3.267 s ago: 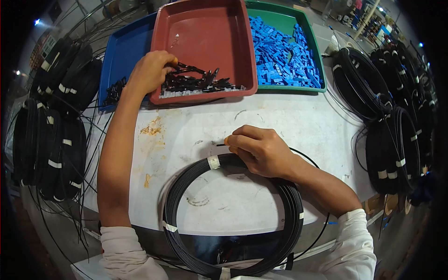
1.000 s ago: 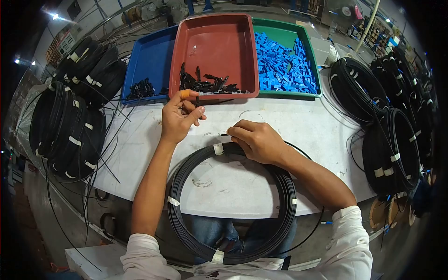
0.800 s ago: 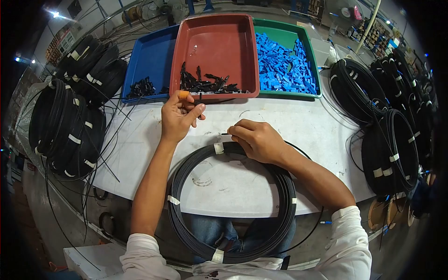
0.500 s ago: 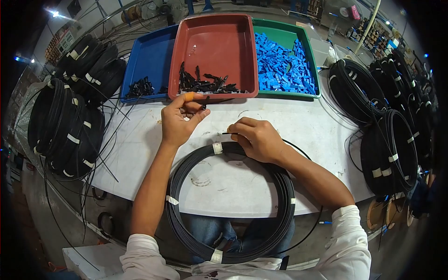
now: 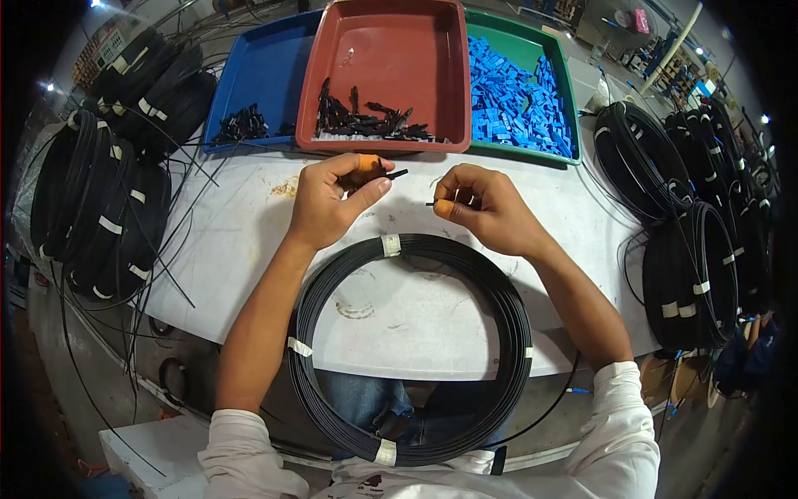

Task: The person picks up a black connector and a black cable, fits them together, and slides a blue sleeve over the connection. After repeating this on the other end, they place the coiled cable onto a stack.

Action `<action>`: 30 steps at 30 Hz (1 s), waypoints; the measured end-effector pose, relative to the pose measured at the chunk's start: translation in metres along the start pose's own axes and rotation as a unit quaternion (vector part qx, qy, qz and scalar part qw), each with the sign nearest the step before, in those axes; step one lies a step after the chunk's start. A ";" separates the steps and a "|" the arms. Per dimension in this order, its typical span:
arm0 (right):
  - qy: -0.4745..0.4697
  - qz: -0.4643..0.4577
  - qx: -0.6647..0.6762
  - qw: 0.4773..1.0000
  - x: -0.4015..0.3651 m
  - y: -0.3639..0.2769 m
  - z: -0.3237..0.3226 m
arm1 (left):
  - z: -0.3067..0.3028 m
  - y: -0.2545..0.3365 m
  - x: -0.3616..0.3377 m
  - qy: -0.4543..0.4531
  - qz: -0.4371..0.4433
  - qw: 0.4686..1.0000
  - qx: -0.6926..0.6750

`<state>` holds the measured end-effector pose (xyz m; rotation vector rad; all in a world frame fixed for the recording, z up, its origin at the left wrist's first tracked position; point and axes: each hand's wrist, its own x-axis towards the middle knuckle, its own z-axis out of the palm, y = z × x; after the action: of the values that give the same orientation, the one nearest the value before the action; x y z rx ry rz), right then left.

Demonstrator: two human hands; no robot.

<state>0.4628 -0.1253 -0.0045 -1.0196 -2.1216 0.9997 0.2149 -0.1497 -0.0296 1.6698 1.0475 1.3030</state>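
Pinched in my left hand point(image 5: 332, 202), between thumb and fingers, is a small black tubular part point(image 5: 399, 174) pointing right. An orange wrap covers one of that hand's fingers. Across a short gap, my right hand point(image 5: 492, 208) is closed on a black cable, whose thin end point(image 5: 430, 204) sticks out toward the left. Orange shows on a right fingertip too. Below both hands, a large coil of black cable point(image 5: 517, 316), bound with white tape, rests partly on the white table point(image 5: 416, 333) and hangs over its near edge.
At the table's back stand a blue tray point(image 5: 264, 62) with small black parts, a red tray point(image 5: 399, 50) with longer black parts, and a green tray point(image 5: 568, 91) full of blue pieces. Taped cable coils are stacked left point(image 5: 100, 208) and right point(image 5: 686, 266), with loose ends trailing.
My right hand has turned and lifted with the cable end, away from the coil. The left hand has brought the black part lower and turned it toward the cable end. The view has shifted slightly.
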 end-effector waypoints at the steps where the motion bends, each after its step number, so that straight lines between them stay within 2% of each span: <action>1: -0.034 0.036 0.035 0.998 0.000 -0.002 -0.002 | 0.001 0.001 -0.001 0.001 -0.003 1.000 -0.003; 3: -0.027 0.025 0.070 0.997 0.001 0.004 0.000 | 0.002 0.002 -0.002 -0.018 0.019 1.000 0.015; 5: -0.006 0.042 0.176 0.983 0.001 0.000 0.000 | 0.002 0.005 -0.003 -0.023 0.033 0.998 0.049; 7: -0.021 0.040 0.185 0.982 0.001 0.001 -0.003 | 0.004 0.006 -0.003 -0.028 0.048 0.995 0.083; 9: 0.005 0.044 0.206 0.978 0.002 -0.001 -0.004 | 0.009 0.007 -0.003 0.001 0.116 0.987 0.110; 10: 0.005 0.045 0.205 0.978 0.002 -0.003 -0.005 | 0.009 0.008 -0.003 0.001 0.116 0.987 0.109; 12: -0.012 0.080 0.184 0.980 0.001 -0.006 -0.009 | 0.011 0.013 -0.004 0.000 0.171 0.968 0.183; 15: -0.012 0.071 0.197 0.978 0.000 -0.003 -0.007 | 0.013 0.015 -0.004 -0.009 0.222 0.955 0.198; 30: -0.027 0.070 0.165 0.983 -0.002 -0.006 -0.002 | 0.012 0.013 -0.008 -0.035 0.256 0.944 0.203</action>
<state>0.4632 -0.1287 0.0007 -0.9928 -1.8619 1.4070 0.2274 -0.1629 -0.0229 2.4036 0.9123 1.3888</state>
